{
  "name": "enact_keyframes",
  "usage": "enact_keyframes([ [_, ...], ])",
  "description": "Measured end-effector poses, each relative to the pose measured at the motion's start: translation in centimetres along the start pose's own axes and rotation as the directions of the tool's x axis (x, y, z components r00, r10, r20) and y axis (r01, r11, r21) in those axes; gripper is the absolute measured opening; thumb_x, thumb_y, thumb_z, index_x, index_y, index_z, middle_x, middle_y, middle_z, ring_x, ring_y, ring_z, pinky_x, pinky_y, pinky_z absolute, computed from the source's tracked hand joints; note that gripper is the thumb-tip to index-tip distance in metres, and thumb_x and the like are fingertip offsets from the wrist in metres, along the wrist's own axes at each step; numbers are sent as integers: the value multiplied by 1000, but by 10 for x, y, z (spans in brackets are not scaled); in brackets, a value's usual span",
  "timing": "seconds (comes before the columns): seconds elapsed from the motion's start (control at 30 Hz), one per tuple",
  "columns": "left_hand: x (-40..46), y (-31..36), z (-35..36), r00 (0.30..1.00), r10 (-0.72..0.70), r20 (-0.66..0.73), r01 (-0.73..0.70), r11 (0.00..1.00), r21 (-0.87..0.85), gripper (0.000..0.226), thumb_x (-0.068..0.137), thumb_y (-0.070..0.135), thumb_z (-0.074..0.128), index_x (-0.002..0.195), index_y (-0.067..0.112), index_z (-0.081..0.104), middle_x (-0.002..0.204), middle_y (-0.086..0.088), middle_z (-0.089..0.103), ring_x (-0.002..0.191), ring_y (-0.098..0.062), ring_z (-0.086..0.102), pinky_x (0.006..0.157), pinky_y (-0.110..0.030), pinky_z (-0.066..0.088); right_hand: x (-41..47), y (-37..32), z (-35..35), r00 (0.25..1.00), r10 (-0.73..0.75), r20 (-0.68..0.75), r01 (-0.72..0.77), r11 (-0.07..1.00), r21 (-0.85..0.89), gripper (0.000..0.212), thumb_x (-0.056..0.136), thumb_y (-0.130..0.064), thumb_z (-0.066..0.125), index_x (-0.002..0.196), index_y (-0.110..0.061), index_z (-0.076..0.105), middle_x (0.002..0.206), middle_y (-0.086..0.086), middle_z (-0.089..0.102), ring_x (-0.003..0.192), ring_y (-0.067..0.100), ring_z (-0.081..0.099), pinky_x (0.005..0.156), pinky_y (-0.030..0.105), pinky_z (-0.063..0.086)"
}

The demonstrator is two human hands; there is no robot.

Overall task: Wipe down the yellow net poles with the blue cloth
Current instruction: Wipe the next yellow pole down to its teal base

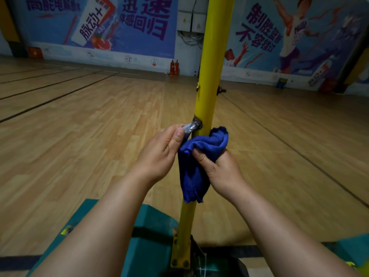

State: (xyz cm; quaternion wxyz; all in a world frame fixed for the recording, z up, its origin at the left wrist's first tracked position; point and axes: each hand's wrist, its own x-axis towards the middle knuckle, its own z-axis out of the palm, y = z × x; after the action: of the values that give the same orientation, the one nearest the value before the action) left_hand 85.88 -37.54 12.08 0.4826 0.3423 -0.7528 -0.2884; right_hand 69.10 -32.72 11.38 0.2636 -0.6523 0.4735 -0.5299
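Head view: yellow pole point(207, 76) stands upright from a green base point(147, 232) on wood floor point(79, 126). Right hand point(221, 168) grips bunched blue cloth point(201, 156) against the pole, fingers curled round it. Left hand point(161, 152) pinches a metal handle point(190, 127) sticking from the pole, thumb on top.

pole point(207, 76): upright straight ahead at 12 o'clock, rising from the base
base point(151, 236): on the floor under my forearms, at 6 o'clock
handle point(191, 127): juts from the pole toward 9 o'clock
my left hand point(161, 154): at 9 o'clock of the pole, on the handle
my right hand point(219, 168): at 3 o'clock of the pole, gripping the cloth
cloth point(196, 162): against the pole, between my hands
wall point(185, 56): behind the pole
fire extinguishers point(174, 67): at the wall's foot, 11 o'clock of the pole
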Motion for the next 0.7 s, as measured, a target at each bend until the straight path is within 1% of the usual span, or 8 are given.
enact_keyframes([
  [0.07, -1, 2, -1, 1000, 23, 1, -23, 999, 36, 49, 94, 69, 29, 118, 40, 61, 98, 10, 64, 97, -18, 62, 90, -57, 49, -8, 16, 5, 997, 45, 59, -45, 999, 3, 12, 83, -55, 69, 93, -50, 71, 97, -20, 75, 94, -2, 70, 79, 16, 50],
  [0.13, -2, 3, -1, 1000, 23, 7, -23, 999, 29, 53, 94, 69, 30, 119, 35, 62, 93, 10, 61, 94, -19, 61, 88, -57, 50, -15, 27, 8, 990, 96, 105, -95, 995, -14, 11, 80, -58, 71, 90, -55, 68, 95, -20, 74, 93, -1, 69, 81, 22, 50],
  [0.23, -3, 5, -1, 999, 35, 11, -35, 999, 35, 57, 94, 66, 31, 123, 27, 62, 93, 8, 61, 92, -18, 60, 87, -54, 52, -15, 31, 5, 985, 103, 137, -99, 994, -39, 9, 80, -58, 70, 88, -59, 66, 94, -24, 73, 92, -3, 68, 78, 16, 50],
  [0.33, -3, 7, -1, 1000, 10, 24, -11, 1000, 26, 45, 98, 63, 34, 119, 35, 61, 94, 7, 62, 90, -14, 60, 86, -47, 53, -11, 26, 0, 986, 66, 152, -55, 996, -76, 3, 87, -52, 69, 88, -50, 68, 91, -24, 72, 89, -2, 68, 74, 12, 49],
  [0.43, -3, 7, -2, 999, -32, 32, 32, 999, 3, 34, 93, 68, 34, 114, 53, 55, 99, 13, 63, 92, -2, 61, 87, -34, 54, -6, 21, 0, 992, 25, 121, -13, 995, -102, 11, 90, -46, 71, 89, -37, 66, 87, -22, 72, 86, -1, 68, 74, 17, 50],
  [0.5, -4, 9, -2, 999, -32, 33, 33, 999, -2, 28, 94, 61, 36, 114, 55, 54, 103, 18, 64, 95, 9, 61, 86, -17, 49, -2, 16, 1, 996, 0, 90, 9, 996, -94, 11, 91, -40, 73, 88, -36, 64, 84, -26, 70, 83, -4, 67, 71, 11, 48],
  [0.57, -4, 11, -1, 999, -19, 28, 18, 1000, 16, 28, 96, 55, 36, 117, 52, 54, 108, 22, 64, 99, 16, 58, 83, -5, 43, 4, 9, -1, 999, -21, 36, 24, 996, -85, 15, 90, -36, 77, 90, -36, 62, 84, -27, 70, 83, -5, 67, 72, 12, 49],
  [0.7, -5, 12, -1, 1000, -2, 7, 2, 1000, 25, 21, 106, 40, 39, 118, 49, 52, 111, 27, 62, 104, 22, 54, 89, -4, 41, 17, -4, -3, 996, -57, -75, 51, 995, -86, 41, 78, -40, 83, 111, -30, 61, 99, -15, 72, 93, 0, 68, 83, 22, 55],
])
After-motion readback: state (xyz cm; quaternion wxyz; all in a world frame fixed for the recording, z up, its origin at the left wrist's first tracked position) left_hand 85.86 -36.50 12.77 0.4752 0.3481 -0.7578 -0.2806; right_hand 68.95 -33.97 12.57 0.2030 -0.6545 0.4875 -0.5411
